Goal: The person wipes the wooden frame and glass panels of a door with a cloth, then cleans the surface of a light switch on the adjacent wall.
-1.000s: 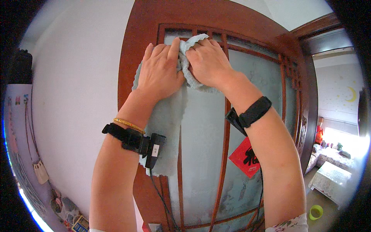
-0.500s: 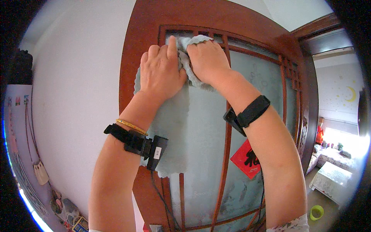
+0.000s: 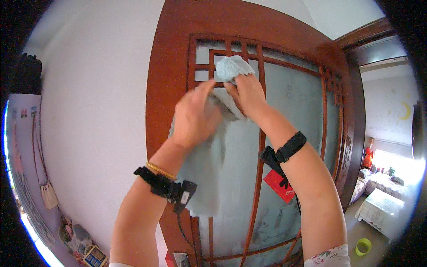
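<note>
Gripping a pale blue-green cloth (image 3: pixel 235 66) against the upper lattice (image 3: pixel 212 66), the right hand (image 3: pixel 249 91) has its fingers curled into a bunched fold! The left hand (image 3: pixel 195 116), blurred, sits just apart from it, over the hanging cloth; whether it's clamped, I can't tell. Looks like wiping is in hand; the next stroke probably calls for a firm pinch and fingertips worked into those square corners. Texture now: soft, fuzzy pile, draping limply. Around it, glossy red-brown wood on the door (image 3: pixel 171 58), smooth frosted glass (image 3: pixel 293 102), and beyond, a matt white wall (image 3: pixel 98 89).
</note>
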The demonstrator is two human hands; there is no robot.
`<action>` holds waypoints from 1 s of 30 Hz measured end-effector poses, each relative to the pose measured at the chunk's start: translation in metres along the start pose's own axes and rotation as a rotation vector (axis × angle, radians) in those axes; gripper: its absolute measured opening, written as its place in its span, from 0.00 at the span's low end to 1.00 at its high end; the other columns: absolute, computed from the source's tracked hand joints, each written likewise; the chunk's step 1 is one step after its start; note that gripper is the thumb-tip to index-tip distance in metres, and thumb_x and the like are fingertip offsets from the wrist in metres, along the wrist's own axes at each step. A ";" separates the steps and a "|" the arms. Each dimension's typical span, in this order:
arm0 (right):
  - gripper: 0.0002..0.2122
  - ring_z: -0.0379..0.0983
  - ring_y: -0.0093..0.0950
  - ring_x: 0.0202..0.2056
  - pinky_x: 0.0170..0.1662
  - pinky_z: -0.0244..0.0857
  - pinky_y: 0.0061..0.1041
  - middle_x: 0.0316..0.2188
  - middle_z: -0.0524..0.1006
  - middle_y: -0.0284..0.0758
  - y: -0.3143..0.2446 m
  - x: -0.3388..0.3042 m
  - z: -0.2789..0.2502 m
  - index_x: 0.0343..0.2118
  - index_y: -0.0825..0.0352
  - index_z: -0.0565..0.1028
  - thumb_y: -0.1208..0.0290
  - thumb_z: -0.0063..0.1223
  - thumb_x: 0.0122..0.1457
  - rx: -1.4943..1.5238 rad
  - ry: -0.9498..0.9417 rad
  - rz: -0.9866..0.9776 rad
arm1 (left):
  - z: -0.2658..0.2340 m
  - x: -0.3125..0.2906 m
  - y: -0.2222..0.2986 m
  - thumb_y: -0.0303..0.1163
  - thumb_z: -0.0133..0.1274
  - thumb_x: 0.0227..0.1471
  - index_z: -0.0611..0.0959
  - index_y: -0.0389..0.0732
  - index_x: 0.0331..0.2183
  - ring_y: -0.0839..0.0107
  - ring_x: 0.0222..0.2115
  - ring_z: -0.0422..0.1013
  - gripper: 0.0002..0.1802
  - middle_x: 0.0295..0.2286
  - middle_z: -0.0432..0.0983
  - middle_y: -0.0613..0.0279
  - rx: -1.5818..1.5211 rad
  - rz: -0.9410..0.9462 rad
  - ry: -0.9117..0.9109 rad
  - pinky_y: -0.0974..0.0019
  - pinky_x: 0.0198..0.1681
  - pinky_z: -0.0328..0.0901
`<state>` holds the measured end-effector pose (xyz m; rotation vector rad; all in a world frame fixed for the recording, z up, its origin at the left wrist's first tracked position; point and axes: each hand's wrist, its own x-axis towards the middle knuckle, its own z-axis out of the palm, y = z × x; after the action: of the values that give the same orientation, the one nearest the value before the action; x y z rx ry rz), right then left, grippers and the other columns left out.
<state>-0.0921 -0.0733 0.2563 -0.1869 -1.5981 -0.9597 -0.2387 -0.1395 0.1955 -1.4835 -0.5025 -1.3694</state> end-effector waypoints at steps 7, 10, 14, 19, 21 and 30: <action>0.13 0.70 0.41 0.35 0.42 0.60 0.37 0.23 0.76 0.42 -0.010 -0.007 -0.008 0.24 0.65 0.76 0.62 0.44 0.54 -0.392 -0.115 0.194 | -0.026 -0.029 0.018 0.29 0.57 0.38 0.70 0.39 0.46 0.55 0.39 0.67 0.28 0.42 0.69 0.52 -0.037 -0.070 -0.104 0.58 0.43 0.64; 0.12 0.69 0.38 0.36 0.45 0.58 0.37 0.24 0.77 0.39 -0.008 0.001 -0.011 0.25 0.63 0.76 0.62 0.45 0.54 -0.467 0.014 0.085 | -0.030 -0.026 0.011 0.32 0.59 0.36 0.72 0.43 0.45 0.54 0.48 0.60 0.29 0.46 0.66 0.55 0.136 -0.004 -0.133 0.54 0.50 0.57; 0.10 0.68 0.36 0.39 0.44 0.58 0.37 0.28 0.77 0.35 -0.009 0.015 -0.009 0.28 0.60 0.77 0.63 0.45 0.52 -0.430 0.042 0.050 | -0.021 -0.022 0.013 0.33 0.58 0.38 0.73 0.44 0.44 0.55 0.51 0.57 0.26 0.48 0.64 0.57 0.321 0.003 -0.195 0.53 0.53 0.53; 0.09 0.70 0.34 0.37 0.43 0.59 0.36 0.27 0.77 0.35 -0.006 0.012 -0.003 0.29 0.59 0.77 0.67 0.44 0.50 -0.541 0.021 -0.027 | -0.011 -0.023 0.007 0.29 0.56 0.40 0.77 0.42 0.37 0.56 0.52 0.58 0.17 0.47 0.65 0.57 0.373 0.056 -0.166 0.53 0.54 0.53; 0.08 0.70 0.34 0.36 0.43 0.59 0.35 0.26 0.77 0.35 -0.013 0.008 -0.010 0.27 0.60 0.77 0.69 0.44 0.49 -0.576 -0.081 -0.027 | -0.011 -0.027 -0.001 0.28 0.56 0.40 0.77 0.41 0.32 0.56 0.50 0.59 0.12 0.46 0.67 0.57 0.336 0.052 -0.129 0.54 0.53 0.56; 0.08 0.72 0.36 0.34 0.41 0.61 0.39 0.26 0.77 0.38 0.020 0.025 -0.033 0.22 0.64 0.78 0.69 0.46 0.46 -0.615 0.165 0.188 | -0.013 -0.025 0.008 0.28 0.58 0.37 0.77 0.41 0.26 0.56 0.49 0.60 0.09 0.43 0.69 0.59 0.312 0.041 -0.085 0.56 0.52 0.57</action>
<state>-0.0629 -0.0916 0.2864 -0.6528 -1.0753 -1.2584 -0.2454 -0.1458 0.1676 -1.2916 -0.7026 -1.1402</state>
